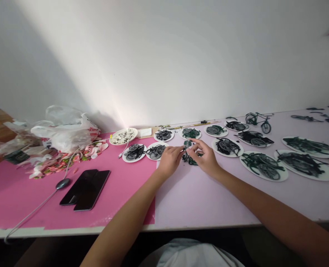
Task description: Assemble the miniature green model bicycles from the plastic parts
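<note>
Both hands meet over the middle of the table. My left hand [170, 160] has its fingers closed at the tips on a small dark part, most of it hidden. Close beside it on the right, my right hand [205, 156] pinches at the same spot, its thumb and index finger bent toward the part. Dark green bicycle parts [190, 159] lie just beneath the hands. Behind them, a white plate holds green parts [190, 133]. An upright model bicycle [259, 122] stands at the back right.
Plates of dark parts [264, 166] spread to the right, others [134, 152] to the left. Two black phones [88, 189], a cable with a dark puck [63, 183], pink petals [78, 157] and a plastic bag [67, 129] lie on the left. The table's front edge [125, 230] runs below my forearms.
</note>
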Motion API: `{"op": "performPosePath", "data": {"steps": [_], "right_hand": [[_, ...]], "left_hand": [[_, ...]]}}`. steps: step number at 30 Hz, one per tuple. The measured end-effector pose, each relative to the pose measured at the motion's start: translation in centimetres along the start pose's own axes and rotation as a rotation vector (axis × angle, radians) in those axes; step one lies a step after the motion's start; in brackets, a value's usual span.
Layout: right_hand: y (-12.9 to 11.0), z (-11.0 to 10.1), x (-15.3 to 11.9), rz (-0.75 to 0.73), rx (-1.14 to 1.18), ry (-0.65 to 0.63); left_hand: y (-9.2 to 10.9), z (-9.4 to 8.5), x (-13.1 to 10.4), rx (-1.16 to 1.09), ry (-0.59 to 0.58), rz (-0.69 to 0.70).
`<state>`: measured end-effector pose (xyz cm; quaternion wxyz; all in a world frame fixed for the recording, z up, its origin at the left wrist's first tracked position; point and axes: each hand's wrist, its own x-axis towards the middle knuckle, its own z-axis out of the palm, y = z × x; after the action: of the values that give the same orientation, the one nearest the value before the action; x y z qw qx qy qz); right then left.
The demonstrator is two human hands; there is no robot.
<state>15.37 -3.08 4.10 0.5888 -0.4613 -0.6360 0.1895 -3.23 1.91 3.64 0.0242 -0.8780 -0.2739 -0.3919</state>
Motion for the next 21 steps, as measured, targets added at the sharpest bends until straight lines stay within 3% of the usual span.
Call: {"op": "performPosePath", "data": {"steps": [12,18,21], "right_hand": [[0.47,-0.49,0.5,-0.025,0.006,-0.1],[0.58,-0.73,0.68,-0.027,0.008,-0.138],[0.57,-0.79,0.68,-0.041,-0.016,-0.143]], "left_hand": [[0.43,-0.44,0.19,-0.063,-0.093,-0.036],[0.38,-0.41,0.16,-0.074,-0.107,-0.032],[0.09,0.06,-0.01,-0.079,-0.061,-0.064]]}}
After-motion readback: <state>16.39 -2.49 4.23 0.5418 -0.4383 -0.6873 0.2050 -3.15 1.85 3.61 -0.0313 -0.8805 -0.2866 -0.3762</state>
